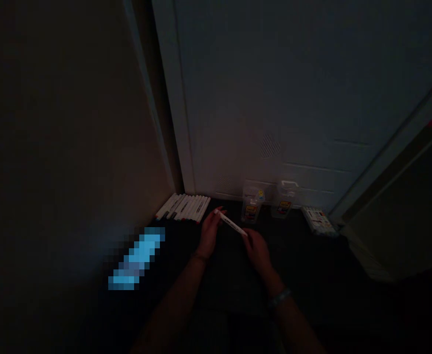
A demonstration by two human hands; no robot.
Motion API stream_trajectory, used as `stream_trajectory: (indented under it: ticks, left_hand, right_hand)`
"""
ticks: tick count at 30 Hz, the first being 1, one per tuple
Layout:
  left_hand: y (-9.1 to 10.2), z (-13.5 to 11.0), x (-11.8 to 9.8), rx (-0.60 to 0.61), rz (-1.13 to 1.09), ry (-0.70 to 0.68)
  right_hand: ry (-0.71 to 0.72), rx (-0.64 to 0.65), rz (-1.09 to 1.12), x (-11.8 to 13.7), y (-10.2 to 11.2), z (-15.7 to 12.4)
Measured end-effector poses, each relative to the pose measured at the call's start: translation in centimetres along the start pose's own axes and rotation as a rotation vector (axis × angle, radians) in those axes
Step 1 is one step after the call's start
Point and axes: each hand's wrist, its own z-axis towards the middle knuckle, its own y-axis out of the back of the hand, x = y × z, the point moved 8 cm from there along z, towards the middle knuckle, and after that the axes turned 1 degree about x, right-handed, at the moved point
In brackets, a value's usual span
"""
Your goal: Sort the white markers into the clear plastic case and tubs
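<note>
A white marker (231, 224) slants between my two hands above the dark surface. Its upper left end is pinched by my left hand (211, 228), and the lower right end sits in the fingers of my right hand (256, 247). Just left of my left hand lies a row of several white markers (186, 207) side by side, some with dark or coloured ends. Beyond my right hand stands a clear plastic case (251, 210) with a yellow and red label. The scene is dim, so the finger details are faint.
A second clear case (284, 200) with a handle stands against the pale panel (275, 98) at the back. To its right is a flat pack (319, 221) with printed marks. A bright, pixelated blue screen (138, 258) lies at the left by the wall.
</note>
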Motion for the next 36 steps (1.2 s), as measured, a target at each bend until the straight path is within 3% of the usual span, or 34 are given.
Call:
stream_trajectory:
  ticks: [3, 9, 12, 18, 24, 26, 31, 36]
  left_hand:
    - [-0.9, -0.8, -1.3, 0.049, 0.076, -0.066]
    - [-6.0, -5.0, -2.5, 0.339, 0.457, -0.375]
    - [-7.4, -6.4, -2.6, 0.434, 0.536, -0.489]
    - [-6.5, -6.1, -3.5, 0.352, 0.568, -0.557]
    - [-7.7, -7.1, -3.5, 0.485, 0.596, -0.625]
    - [-7.7, -7.2, -3.6, 0.48, 0.595, -0.626]
    - [-7.1, -7.1, -4.1, 0.393, 0.606, -0.653]
    - [-7.3, -7.1, -3.7, 0.429, 0.583, -0.666]
  right_hand:
    - [0.062, 0.082, -0.129, 0.7, -0.8, 0.0]
    - [0.122, 0.129, -0.232, 0.7, -1.4, 0.2]
    - [0.142, 0.133, -0.246, 0.8, -1.6, 0.2]
    - [0.121, 0.068, -0.154, 0.6, -1.0, 0.1]
    - [0.1, 0.039, 0.026, -0.4, -0.7, 0.1]
    - [0.069, 0.034, 0.06, -0.8, -0.6, 0.3]
    - [0.028, 0.03, 0.07, -1.4, -0.7, 0.4]
    - [0.01, 0.057, 0.012, -1.4, -1.0, 0.5]
